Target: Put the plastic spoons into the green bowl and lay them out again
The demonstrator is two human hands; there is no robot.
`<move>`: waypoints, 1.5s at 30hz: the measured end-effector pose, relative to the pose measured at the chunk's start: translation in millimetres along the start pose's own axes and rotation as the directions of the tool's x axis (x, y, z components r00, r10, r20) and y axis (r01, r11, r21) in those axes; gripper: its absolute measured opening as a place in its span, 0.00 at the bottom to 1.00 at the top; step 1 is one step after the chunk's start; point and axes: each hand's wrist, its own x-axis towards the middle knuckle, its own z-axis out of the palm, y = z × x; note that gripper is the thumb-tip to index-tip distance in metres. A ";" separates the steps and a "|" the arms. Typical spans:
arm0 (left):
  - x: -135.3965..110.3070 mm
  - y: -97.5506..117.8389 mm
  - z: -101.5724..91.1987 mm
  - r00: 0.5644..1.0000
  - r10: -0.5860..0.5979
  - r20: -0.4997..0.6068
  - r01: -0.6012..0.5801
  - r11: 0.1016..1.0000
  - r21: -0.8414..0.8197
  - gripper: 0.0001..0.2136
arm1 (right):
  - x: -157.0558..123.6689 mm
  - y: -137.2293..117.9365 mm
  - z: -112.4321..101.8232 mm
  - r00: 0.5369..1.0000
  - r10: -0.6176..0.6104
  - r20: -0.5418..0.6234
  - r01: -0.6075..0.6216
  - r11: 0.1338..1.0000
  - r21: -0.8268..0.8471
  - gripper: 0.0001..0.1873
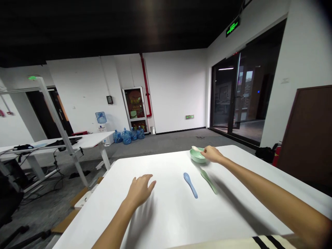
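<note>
My right hand (212,154) is closed on the handle end of a pale, cream-coloured spoon (196,149), whose bowl end lies over a green bowl (198,157). Whether the spoon touches the rim I cannot tell. The bowl stands near the far edge of the white table (166,221). Nearer to me lie a blue spoon (190,185) and a green spoon (209,181), side by side and slanting. My left hand (140,189) hovers above the table to the left of both spoons, fingers apart and holding nothing.
Another white table (90,141) with cables stands at the left. Blue water bottles (126,136) are on the floor by the far wall. A metal post (61,128) rises left of my table, and cardboard pieces (66,219) lie below its left edge.
</note>
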 end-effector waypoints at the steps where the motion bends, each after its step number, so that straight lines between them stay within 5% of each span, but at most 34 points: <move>1: -1.3 0.8 -0.9 1.000 -0.001 0.001 0.001 1.000 0.002 0.24 | -7.8 -5.0 -1.9 1.000 -0.013 0.012 0.013 1.000 0.011 0.17; 13: -11.3 3.6 -6.8 1.000 0.012 -0.005 -0.012 1.000 0.010 0.24 | -74.5 -43.5 34.3 0.962 -0.120 0.247 0.079 0.982 0.170 0.15; 26: -8.1 2.4 -4.4 1.000 0.006 -0.005 -0.005 1.000 0.019 0.25 | -78.7 -28.6 80.4 0.921 -0.041 0.388 -0.016 0.990 0.142 0.11; 45: -7.6 2.3 -3.8 1.000 0.002 -0.017 -0.002 1.000 0.018 0.24 | -80.7 -24.3 89.8 0.910 -0.034 0.412 -0.013 0.994 0.111 0.12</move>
